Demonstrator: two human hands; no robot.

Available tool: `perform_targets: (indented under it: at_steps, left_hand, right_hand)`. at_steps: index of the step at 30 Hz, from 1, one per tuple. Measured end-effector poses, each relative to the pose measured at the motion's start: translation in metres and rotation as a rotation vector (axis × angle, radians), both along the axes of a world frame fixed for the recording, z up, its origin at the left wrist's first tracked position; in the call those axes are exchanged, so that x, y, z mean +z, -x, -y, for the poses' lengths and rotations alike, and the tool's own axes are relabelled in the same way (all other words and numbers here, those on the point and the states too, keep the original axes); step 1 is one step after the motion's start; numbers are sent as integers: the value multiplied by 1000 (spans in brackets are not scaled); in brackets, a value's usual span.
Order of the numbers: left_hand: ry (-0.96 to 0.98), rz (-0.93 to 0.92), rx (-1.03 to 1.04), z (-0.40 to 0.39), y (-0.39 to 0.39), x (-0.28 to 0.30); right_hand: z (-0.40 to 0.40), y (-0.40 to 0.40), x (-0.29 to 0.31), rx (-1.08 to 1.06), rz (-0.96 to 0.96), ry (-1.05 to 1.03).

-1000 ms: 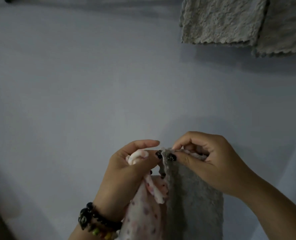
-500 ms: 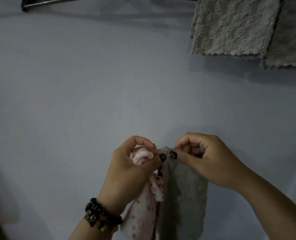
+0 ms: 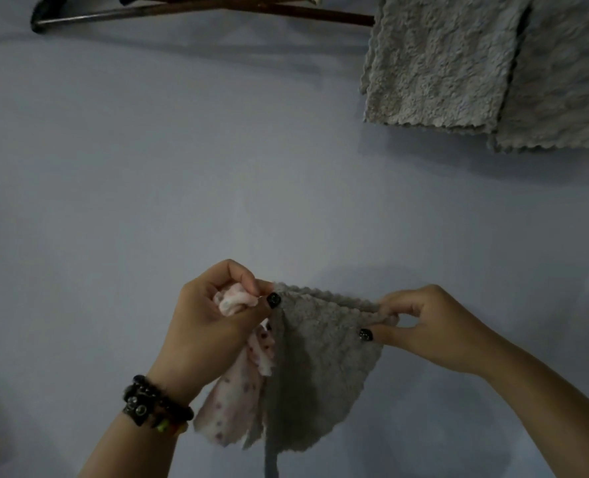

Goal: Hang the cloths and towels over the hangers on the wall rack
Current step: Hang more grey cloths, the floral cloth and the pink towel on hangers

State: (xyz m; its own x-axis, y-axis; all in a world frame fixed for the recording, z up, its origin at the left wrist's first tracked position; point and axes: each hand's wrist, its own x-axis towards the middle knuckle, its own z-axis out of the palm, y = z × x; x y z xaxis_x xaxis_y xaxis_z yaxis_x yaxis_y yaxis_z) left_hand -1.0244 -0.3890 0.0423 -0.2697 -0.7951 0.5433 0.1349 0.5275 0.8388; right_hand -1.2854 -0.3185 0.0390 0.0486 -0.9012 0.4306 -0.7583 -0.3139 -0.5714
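Grey cloth held taut between two hands below the rack.

The left hand (image 3: pixel 210 326) pinches one corner of the grey cloth (image 3: pixel 317 367) and bunches a pink spotted cloth (image 3: pixel 237 401); the right hand (image 3: pixel 427 326) pinches the scalloped top edge. At 1 o'clock two grey towels (image 3: pixel 441 60) hang; at 11 a bare hanger (image 3: pixel 196 10), open wall (image 3: pixel 182 167) between.

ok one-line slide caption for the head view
Both hands stretch a grey cloth below two hung towels.

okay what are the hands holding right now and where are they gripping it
Both pinch the grey cloth by its top edge: left hand at one corner, right hand at the other. The left also grips a bunched pink cloth.
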Motion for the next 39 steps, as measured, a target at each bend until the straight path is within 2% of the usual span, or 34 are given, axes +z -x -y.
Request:
perform_targets:
  at_steps: [4,9,12,16,19,21,24,26,28,30,32,35,39]
  left_hand:
    - [27,74,67,5,-2,-1]
    - [-35,132,81,0,6,-6]
    - [-33,203,105,-3,12,-7]
    - [31,285,156,-9,23,-4]
    - [48,257,172,-16,31,0]
    - [41,208,162,-22,36,3]
    - [24,121,125,-34,46,8]
    - [13,19,117,-42,52,14]
    - [15,-96,131,-49,56,22]
    - [13,-188,141,-55,59,29]
    - [20,-232,150,-59,60,35]
    - [50,-249,137,-65,61,43]
    - [55,-232,117,-57,59,59]
  right_hand:
    - [1,-6,-1,-90,251,111]
    - [-1,-6,6,-168,305,280]
    - [-6,-4,10,-213,240,325]
    - [-12,-2,15,-340,-41,418]
    - [-17,3,18,-390,-73,416]
    - [-18,7,18,-364,40,329]
    - [-24,-2,19,-219,473,238]
    - [-29,-18,21,-86,664,292]
    - [-32,-27,20,16,712,420]
    - [-34,-29,18,52,591,525]
    - [-37,-27,18,54,370,578]
    - [-39,-27,23,70,109,601]
    - [-33,-22,36,43,-124,663]
